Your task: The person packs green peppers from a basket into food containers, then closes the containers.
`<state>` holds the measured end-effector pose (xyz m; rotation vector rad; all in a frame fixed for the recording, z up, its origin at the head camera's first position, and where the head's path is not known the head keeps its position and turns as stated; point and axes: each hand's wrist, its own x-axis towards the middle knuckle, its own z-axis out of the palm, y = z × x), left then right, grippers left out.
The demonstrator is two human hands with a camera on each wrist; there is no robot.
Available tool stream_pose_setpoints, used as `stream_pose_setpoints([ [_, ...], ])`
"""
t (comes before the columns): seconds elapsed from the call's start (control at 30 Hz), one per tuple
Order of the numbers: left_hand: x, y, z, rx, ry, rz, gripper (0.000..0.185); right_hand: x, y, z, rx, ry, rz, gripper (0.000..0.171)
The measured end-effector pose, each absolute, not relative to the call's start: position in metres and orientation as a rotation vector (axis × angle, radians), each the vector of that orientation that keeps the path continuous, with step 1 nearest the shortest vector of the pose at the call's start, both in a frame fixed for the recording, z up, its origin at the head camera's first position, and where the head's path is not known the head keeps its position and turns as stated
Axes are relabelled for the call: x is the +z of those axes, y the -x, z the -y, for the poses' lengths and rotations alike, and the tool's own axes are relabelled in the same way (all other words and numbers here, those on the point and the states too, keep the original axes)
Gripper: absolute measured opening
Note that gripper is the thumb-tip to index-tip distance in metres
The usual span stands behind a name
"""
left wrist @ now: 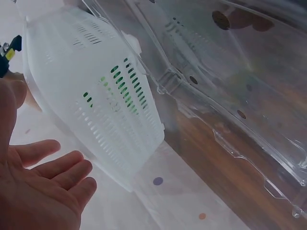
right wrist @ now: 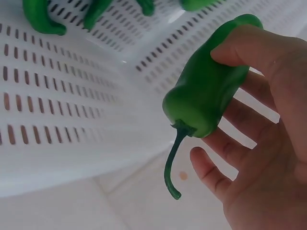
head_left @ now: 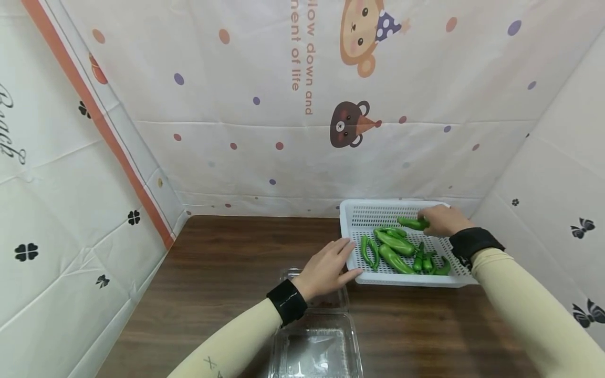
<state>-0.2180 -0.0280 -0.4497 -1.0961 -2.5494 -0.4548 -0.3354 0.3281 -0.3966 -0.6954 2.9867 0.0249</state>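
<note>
A white perforated plastic basket (head_left: 449, 281) sits on the dark brown wooden table (head_left: 227, 262) toward the far right, holding a loose heap of long green peppers (head_left: 394, 252) on its slotted floor. Nearer the person lies a clear plastic clamshell container (head_left: 316, 341), open, with nothing visible inside. The right hand (head_left: 441, 220) holds one green pepper with a curved stem (right wrist: 206, 91) above the back part of the basket, pinched between the thumb on top and the curled fingers beneath. In the head view its long axis lies roughly level, running left to right, one end sticking out left of the hand. The left hand (head_left: 326, 268) rests against the basket's near-left corner, fingers straight and slightly spread, gripping nothing.
</note>
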Motion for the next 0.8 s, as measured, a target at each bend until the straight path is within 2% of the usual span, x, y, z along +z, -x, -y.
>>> stream_pose_setpoints([
  [0.27, -0.45, 0.215, 0.038, -0.463, 1.076, 2.587, 0.069, -0.375, 0.32, -0.311, -0.054, 0.803, -3.018, 0.039],
  [0.8, -0.447, 0.204, 0.059, -0.493, 1.066, 2.546, 0.085, -0.361, 0.283, -0.266, -0.142, 1.042, -3.065, 0.039],
])
